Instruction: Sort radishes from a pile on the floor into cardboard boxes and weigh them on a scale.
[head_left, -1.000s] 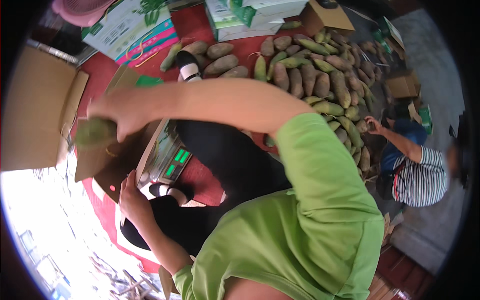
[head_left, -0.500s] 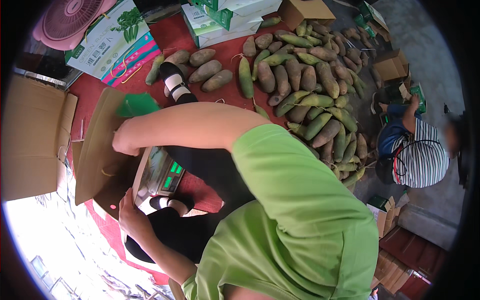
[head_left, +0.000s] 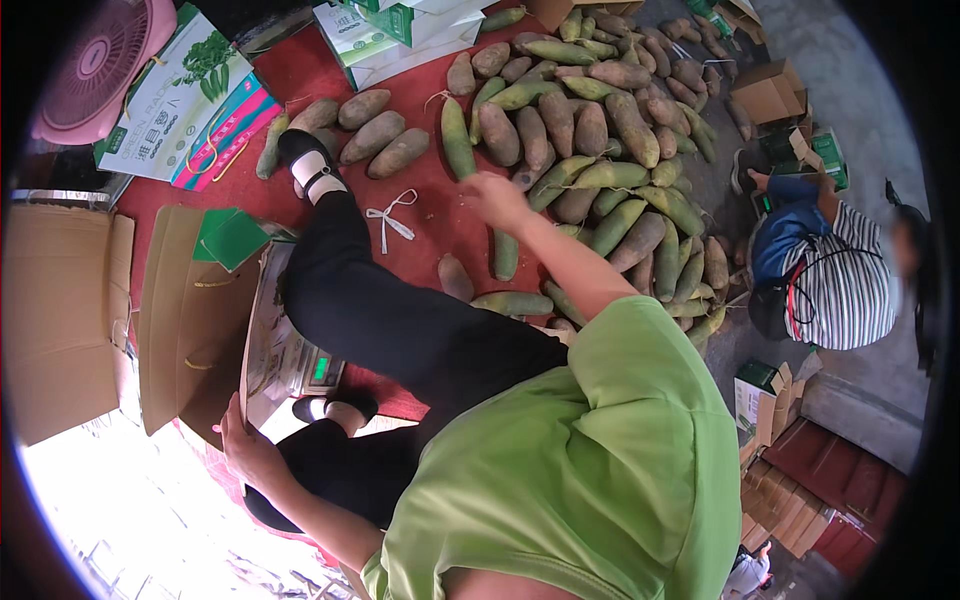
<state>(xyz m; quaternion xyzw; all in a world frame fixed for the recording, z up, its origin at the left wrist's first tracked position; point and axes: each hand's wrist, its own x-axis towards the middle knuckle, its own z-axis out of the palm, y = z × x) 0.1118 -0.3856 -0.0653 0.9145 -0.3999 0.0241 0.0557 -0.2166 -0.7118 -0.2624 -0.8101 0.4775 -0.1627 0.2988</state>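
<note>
My left hand (head_left: 250, 452) grips the near edge of an open cardboard gift box (head_left: 165, 330) with yellow cord handles. A green panel (head_left: 235, 240) sticks out at the box's far end. Beside the box, a digital scale (head_left: 322, 370) shows a lit green display. My right hand (head_left: 497, 203) is stretched out over the red mat, at the lower end of one long green radish (head_left: 457, 140). Another green radish (head_left: 505, 257) lies just below that hand. Its fingers look curled and partly hidden, so a hold on either radish is unclear.
A big heap of green and brown soil-covered radishes (head_left: 630, 130) spreads to the right. Several brown ones (head_left: 372, 137) lie by my shoe. A white tie (head_left: 391, 218) rests on the mat. A pink fan (head_left: 105, 65), cartons (head_left: 65, 320) and a seated person (head_left: 830, 270) surround the area.
My right hand has left the inside of the box and moved right to the radishes. My left hand stays on the box edge. The whole view has shifted slightly.
</note>
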